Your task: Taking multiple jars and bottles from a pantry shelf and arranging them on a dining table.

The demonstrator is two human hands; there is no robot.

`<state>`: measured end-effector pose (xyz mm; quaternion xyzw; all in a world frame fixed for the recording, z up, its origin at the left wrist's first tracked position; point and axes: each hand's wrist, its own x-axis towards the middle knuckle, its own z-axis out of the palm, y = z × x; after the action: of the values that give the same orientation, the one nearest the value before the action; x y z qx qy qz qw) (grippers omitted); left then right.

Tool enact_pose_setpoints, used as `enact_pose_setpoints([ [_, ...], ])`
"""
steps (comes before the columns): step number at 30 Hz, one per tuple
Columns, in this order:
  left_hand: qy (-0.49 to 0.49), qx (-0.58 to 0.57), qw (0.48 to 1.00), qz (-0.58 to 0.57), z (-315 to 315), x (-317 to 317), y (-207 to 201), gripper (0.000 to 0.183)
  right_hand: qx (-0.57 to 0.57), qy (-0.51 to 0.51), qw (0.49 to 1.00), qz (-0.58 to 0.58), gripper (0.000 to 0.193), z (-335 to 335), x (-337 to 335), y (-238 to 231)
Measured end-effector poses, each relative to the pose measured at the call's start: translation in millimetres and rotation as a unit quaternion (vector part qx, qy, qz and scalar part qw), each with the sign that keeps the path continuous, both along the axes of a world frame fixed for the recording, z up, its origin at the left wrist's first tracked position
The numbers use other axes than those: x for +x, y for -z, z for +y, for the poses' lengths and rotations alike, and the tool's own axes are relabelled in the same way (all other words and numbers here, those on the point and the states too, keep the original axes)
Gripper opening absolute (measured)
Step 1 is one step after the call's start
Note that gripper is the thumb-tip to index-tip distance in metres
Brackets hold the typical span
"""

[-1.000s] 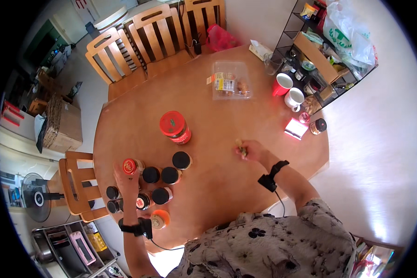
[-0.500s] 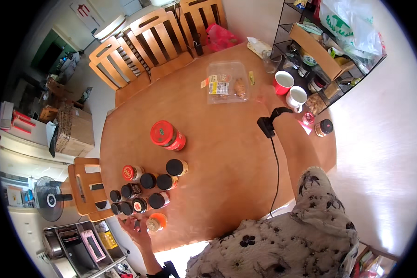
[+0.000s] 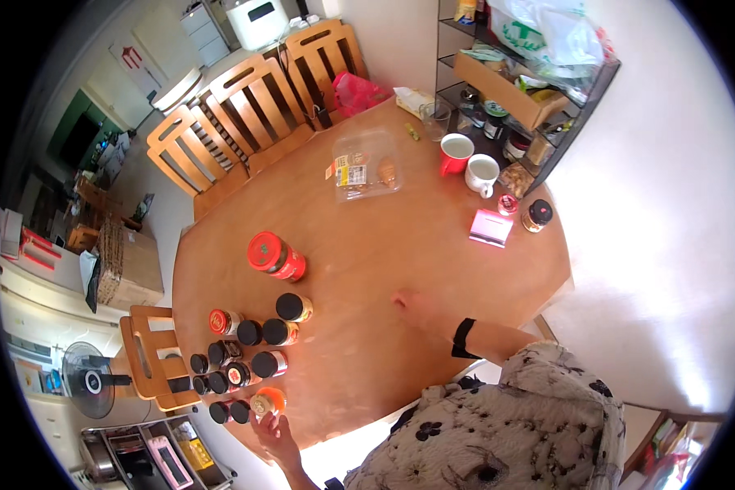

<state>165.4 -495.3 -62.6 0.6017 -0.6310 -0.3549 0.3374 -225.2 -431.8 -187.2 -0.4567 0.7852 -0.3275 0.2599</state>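
In the near left part of the table, my left hand has its fingers apart at the near side of an orange jar with a pale lid. Its fingertips reach this jar, but a firm grip does not show. Just left of it stand two dark-lidded jars. Behind them is a group of several jars with black lids and one with a red lid. My right hand, a black strap on its wrist, hovers over the table's middle right; its fingers are smeared by motion.
A large red-lidded jar stands mid-table. Farther back lies a clear plastic food box. At the right are a red mug, a white mug, a pink box and a black-lidded jar, beside a loaded rack.
My left hand has moved right from the two dark-lidded jars to the orange jar. My right hand has drawn back from the mugs, uncovering the pink box. The whole view has shifted slightly.
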Motion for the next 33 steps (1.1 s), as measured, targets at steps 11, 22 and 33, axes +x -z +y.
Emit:
enact_pose_setpoints([
  [11,0.031,0.025,0.999,0.026,95,88,26,0.049,0.010,-0.181,0.980,0.078,0.014,56,80,-18],
  [22,-0.100,0.014,0.993,0.068,173,158,2,0.036,0.026,-0.189,0.902,-0.388,0.021,9,43,-21],
  [33,-0.179,0.023,0.980,0.086,178,147,-3,0.039,-0.089,0.212,0.663,-0.712,0.020,-126,-68,-56],
])
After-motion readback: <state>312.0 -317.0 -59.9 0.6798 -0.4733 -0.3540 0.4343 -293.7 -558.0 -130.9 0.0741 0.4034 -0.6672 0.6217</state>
